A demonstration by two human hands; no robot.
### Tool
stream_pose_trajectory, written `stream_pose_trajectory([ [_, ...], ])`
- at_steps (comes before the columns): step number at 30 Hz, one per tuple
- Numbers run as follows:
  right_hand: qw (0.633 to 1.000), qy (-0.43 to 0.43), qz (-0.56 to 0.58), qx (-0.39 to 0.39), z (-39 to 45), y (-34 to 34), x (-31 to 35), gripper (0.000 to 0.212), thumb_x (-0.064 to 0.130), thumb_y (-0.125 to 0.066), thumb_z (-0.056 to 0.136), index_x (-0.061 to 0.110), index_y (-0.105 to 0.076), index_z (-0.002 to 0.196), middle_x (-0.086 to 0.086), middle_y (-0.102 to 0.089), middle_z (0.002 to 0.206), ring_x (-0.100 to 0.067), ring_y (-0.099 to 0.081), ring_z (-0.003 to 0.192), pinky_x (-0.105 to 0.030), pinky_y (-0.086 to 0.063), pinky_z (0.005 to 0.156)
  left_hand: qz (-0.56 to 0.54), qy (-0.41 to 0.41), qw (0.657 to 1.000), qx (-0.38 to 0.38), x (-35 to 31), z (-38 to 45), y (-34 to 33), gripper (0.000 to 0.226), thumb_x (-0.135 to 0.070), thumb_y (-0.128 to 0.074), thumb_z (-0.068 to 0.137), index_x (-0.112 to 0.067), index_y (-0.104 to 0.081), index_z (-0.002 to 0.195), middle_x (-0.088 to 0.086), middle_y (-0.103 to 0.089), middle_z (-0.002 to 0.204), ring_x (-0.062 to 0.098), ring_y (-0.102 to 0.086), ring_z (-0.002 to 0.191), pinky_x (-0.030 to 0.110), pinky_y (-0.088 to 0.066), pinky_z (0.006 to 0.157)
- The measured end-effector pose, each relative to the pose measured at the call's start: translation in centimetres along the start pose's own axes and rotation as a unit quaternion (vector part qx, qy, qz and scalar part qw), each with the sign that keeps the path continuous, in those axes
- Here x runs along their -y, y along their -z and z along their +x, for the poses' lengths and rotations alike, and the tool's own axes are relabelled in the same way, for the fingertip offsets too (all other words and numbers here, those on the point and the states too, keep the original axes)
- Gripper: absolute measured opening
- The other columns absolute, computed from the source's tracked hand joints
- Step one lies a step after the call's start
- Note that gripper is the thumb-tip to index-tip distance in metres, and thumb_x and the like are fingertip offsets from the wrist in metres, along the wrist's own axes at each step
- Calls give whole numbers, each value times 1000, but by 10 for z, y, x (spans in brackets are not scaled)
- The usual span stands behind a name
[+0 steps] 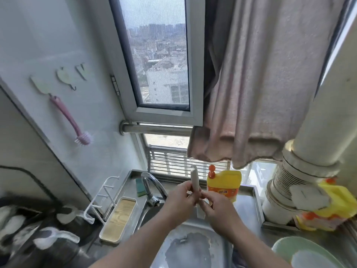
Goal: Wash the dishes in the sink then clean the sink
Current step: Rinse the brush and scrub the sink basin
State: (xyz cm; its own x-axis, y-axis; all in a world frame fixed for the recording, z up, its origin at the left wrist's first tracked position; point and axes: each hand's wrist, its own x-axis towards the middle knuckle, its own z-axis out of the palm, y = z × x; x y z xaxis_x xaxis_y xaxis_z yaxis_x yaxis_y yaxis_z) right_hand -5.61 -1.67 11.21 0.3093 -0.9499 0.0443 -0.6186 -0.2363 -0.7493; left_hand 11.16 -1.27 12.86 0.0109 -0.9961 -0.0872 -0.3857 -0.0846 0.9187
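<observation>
Over the steel sink (224, 246) both hands hold a knife upright. Its cream handle (194, 178) points up and its white blade (200, 211) points down between my hands. My left hand (178, 198) grips the handle's lower part. My right hand (214, 206) pinches the knife where handle meets blade. The sink bottom shows a dull grey patch with a pale ring around it. The chrome tap (149, 185) curves up at the sink's back left.
A yellow detergent bottle (224, 183) stands behind my hands. A green sponge (140, 187) lies by the tap. A tray (119, 219) and white rack (100, 198) sit left. Green plates (301, 252) lie at the lower right. A pink brush (69, 120) hangs on the wall.
</observation>
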Motion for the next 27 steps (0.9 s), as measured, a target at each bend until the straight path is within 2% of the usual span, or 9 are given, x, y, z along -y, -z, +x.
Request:
stream_pose_trajectory([
  [3,999,28,-18,-12,14,0,16,26,59,-55,97,47,-71,114,30,-69,101,1,-60,101,-32,-50,89,-47,7,999,-21,-9,3,17,3,-26,-75,95,-23,-75,94,-1,-79,89,17,-77,87,48,-62,88],
  [7,998,44,-33,-21,32,-12,38,20,47,-67,95,46,-69,115,27,-70,93,0,-63,94,-32,-55,84,-101,8,994,-51,-13,8,45,20,-31,-86,84,-16,-77,95,5,-80,88,22,-79,89,50,-62,90],
  [10,996,54,-62,-42,49,-21,61,15,47,-73,92,45,-67,105,23,-69,86,-5,-66,87,-31,-54,75,-130,11,987,-90,-12,12,68,34,-37,-93,76,-13,-74,92,8,-79,86,25,-78,86,48,-64,86],
  [12,994,57,-77,-48,59,-27,79,9,46,-71,94,44,-65,101,26,-67,81,-4,-67,81,-26,-50,68,-147,3,985,-93,-8,16,84,37,-39,-94,73,-14,-71,88,6,-78,81,24,-77,81,41,-63,78],
  [14,994,39,-94,-39,70,-36,89,3,41,-67,97,41,-64,98,23,-69,78,-4,-66,78,-26,-47,65,-107,-8,991,-86,-2,19,103,34,-43,-91,72,-21,-68,83,-3,-72,74,14,-70,73,33,-56,69],
  [17,993,-28,-110,-13,90,-51,92,9,28,-63,97,37,-61,93,16,-71,78,-6,-66,77,-36,-54,73,-111,-22,993,-35,13,20,131,30,-51,-87,80,-29,-75,95,-3,-77,88,13,-72,83,36,-59,81],
  [20,995,-75,-71,10,115,-60,111,20,17,-58,99,31,-64,85,9,-71,74,-9,-65,73,-38,-55,76,-146,-5,987,-64,23,26,164,19,-44,-78,92,-43,-75,110,2,-75,99,14,-70,88,33,-59,82],
  [24,999,-22,-18,20,160,-66,180,25,14,-52,103,31,-66,91,4,-68,75,-13,-57,69,-36,-46,67,-224,-24,966,-127,1,43,220,33,-54,-72,89,-42,-73,119,6,-73,99,20,-67,86,35,-57,77],
  [27,999,37,31,6,198,-75,243,19,25,-52,106,27,-71,106,5,-72,89,-16,-63,81,-35,-51,73,-243,-68,956,-151,-29,66,268,27,-39,-58,106,-28,-72,126,5,-78,103,19,-73,96,36,-60,85],
])
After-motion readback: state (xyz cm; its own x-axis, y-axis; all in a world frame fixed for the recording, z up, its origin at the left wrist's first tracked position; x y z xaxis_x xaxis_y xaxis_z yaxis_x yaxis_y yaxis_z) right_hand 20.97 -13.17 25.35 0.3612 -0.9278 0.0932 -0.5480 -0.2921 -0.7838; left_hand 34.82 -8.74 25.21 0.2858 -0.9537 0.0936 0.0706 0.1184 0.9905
